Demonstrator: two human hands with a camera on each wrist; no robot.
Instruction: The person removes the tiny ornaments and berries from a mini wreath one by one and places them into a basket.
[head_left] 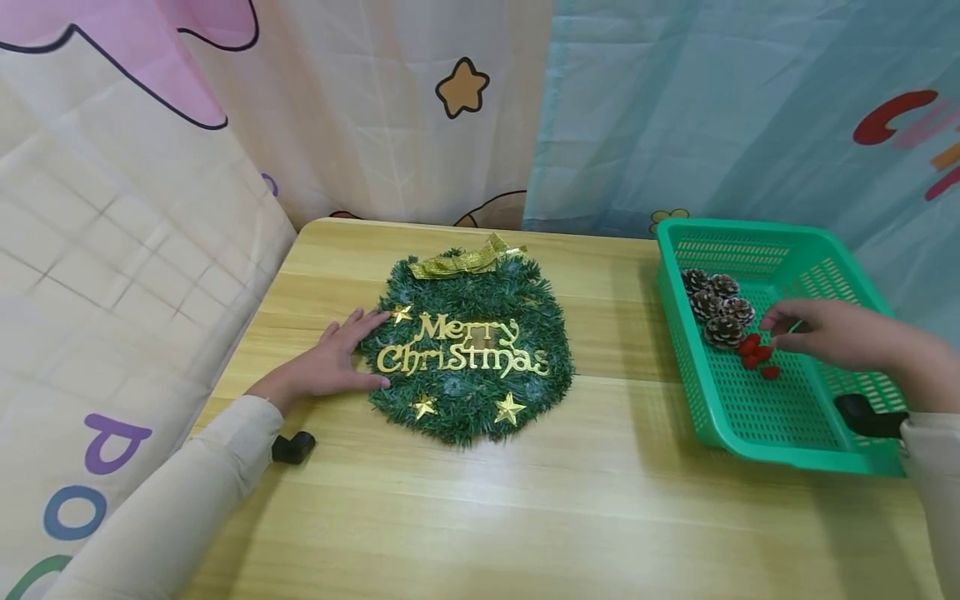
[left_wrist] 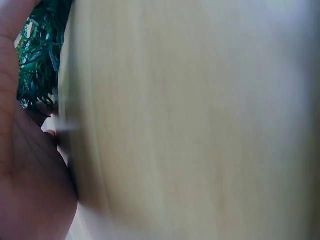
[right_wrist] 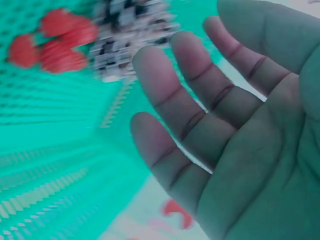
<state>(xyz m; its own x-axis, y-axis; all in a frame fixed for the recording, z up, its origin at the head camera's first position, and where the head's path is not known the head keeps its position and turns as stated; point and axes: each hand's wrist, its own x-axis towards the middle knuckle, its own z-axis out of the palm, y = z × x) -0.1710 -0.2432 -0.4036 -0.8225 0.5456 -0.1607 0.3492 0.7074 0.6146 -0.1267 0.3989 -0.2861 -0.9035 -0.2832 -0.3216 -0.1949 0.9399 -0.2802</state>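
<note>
A green tinsel wreath (head_left: 468, 350) with gold "Merry Christmas" lettering, gold stars and a gold bow lies flat on the wooden table (head_left: 525, 500). My left hand (head_left: 341, 358) rests flat with straight fingers against the wreath's left edge; the left wrist view shows my palm (left_wrist: 25, 165) and a bit of the green tinsel (left_wrist: 37, 60). My right hand (head_left: 813, 332) hovers inside the green plastic basket (head_left: 720, 425), fingers relaxed and holding nothing, just right of the red berries (head_left: 756, 352) and pine cones (head_left: 718, 307). In the right wrist view my right hand's fingers (right_wrist: 200, 125) are spread near the berries (right_wrist: 55, 42).
Printed curtains hang close behind and to the left of the table. The basket sits at the table's right edge. Bare tabletop lies in front of the wreath.
</note>
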